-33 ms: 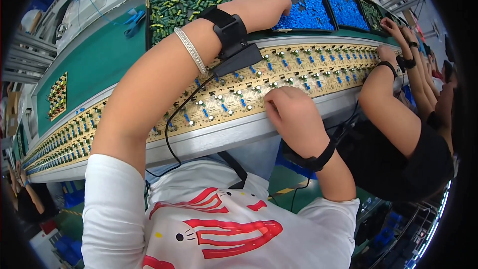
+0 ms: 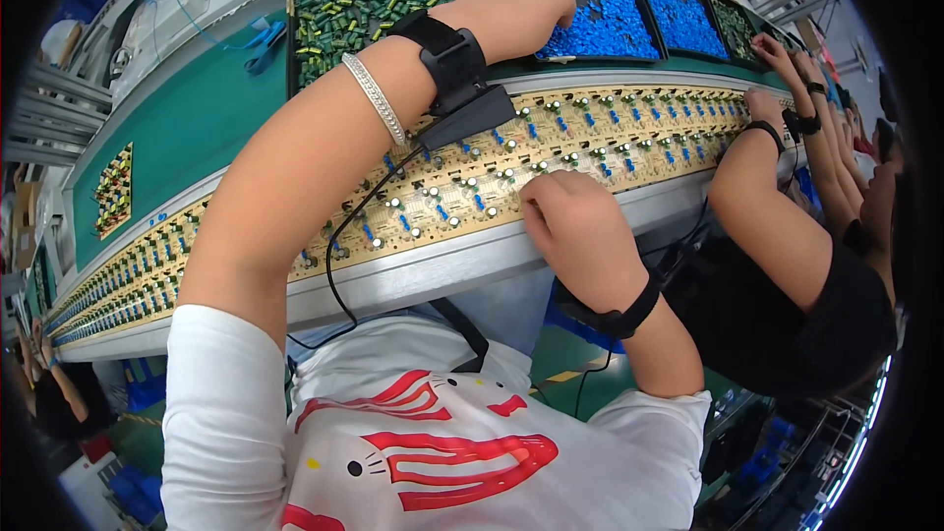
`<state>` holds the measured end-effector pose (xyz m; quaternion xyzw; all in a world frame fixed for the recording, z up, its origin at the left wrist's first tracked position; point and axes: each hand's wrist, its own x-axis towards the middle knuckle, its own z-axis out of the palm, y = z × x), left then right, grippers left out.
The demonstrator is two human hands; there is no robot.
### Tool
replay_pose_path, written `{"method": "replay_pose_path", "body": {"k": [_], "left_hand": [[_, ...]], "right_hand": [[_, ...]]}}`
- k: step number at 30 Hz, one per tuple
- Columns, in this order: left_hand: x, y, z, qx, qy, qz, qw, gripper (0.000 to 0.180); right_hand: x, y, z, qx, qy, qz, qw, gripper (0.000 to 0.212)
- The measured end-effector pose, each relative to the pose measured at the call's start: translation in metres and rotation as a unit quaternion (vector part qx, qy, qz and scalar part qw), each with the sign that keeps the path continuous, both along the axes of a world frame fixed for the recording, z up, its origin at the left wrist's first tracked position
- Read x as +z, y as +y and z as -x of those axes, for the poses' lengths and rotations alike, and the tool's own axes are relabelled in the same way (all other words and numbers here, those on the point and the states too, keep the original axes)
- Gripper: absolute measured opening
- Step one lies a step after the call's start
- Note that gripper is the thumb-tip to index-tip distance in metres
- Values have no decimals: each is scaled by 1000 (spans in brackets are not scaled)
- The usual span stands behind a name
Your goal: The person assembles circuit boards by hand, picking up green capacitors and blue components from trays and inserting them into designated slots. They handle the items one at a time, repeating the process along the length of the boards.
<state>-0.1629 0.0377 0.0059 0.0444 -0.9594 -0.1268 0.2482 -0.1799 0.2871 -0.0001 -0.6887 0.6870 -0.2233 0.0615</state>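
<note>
My left hand reaches across the line to the near left edge of a black tray of small blue components. Its fingers curl down and inward; the back of the hand hides the tips and anything between them. My right hand is closed, thumb against curled fingers, over the near edge of a long double row of tan circuit boards. Whatever it may hold is hidden. The boards carry small blue, green and white-topped parts. A black wrist strap and a silver bracelet are on my left arm.
A tray of green cylindrical components lies beside my left wrist. A separate populated board lies on the green surface at left. The metal rail runs along the near side. A co-worker's arm reaches over the boards at right.
The circuit boards have shifted very slightly to the left. Both my hands keep nearly the same position and shape.
</note>
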Motion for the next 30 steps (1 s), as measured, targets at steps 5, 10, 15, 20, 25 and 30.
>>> {"method": "replay_pose_path", "body": {"k": [5,10,15,20,25,30], "left_hand": [[12,8,-12,2,52,39,998,15],[20,25,-48,-56,11,-35,998,13],[19,43,-99,-89,-96,-120,984,12],[15,73,-119,-145,-162,-193,957,13],[2,86,-114,-103,-154,-221,957,11],[2,87,-116,-103,-126,-132,978,7]], "right_hand": [[0,2,-4,20,56,-2,998,10],[-5,5,5,30,26,11,999,10],[22,4,20,-53,-188,-75,978,26],[12,-42,85,-173,-241,100,950,28],[-2,-86,120,-178,-4,122,976,28],[7,-105,121,-165,91,80,979,30]]}}
